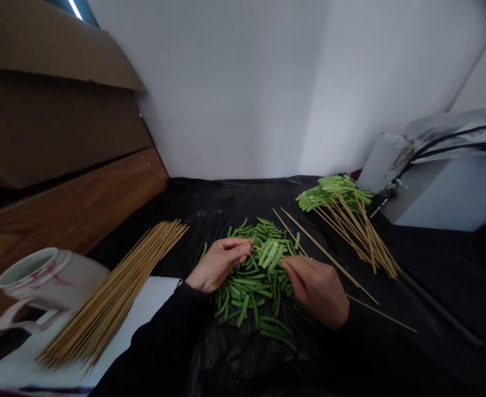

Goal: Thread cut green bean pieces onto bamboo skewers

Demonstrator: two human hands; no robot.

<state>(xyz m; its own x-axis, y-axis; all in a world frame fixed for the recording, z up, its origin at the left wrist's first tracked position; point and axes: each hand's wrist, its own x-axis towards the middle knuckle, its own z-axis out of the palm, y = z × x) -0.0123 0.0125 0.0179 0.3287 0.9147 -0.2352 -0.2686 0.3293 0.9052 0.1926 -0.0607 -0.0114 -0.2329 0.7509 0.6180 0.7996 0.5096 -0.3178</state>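
Observation:
My right hand (319,289) is closed around a thin bamboo skewer (381,314), whose rear end sticks out behind the hand to the right. Several cut green bean pieces (271,253) sit side by side across the skewer, just ahead of my right fingers. My left hand (222,262) pinches thumb to forefinger at the skewer's pointed tip, with a bit of green bean (253,241) showing at the fingertips. Below both hands spreads a loose pile of cut green beans (243,292) on black plastic sheeting (222,198).
A thick bundle of bare skewers (119,292) lies at left on white paper (160,286), beside a tipped mug (61,275). Bean-loaded skewers (338,193) are stacked at back right. Loose skewers (329,256) lie near my right hand. A white box (445,187) with black cables stands right.

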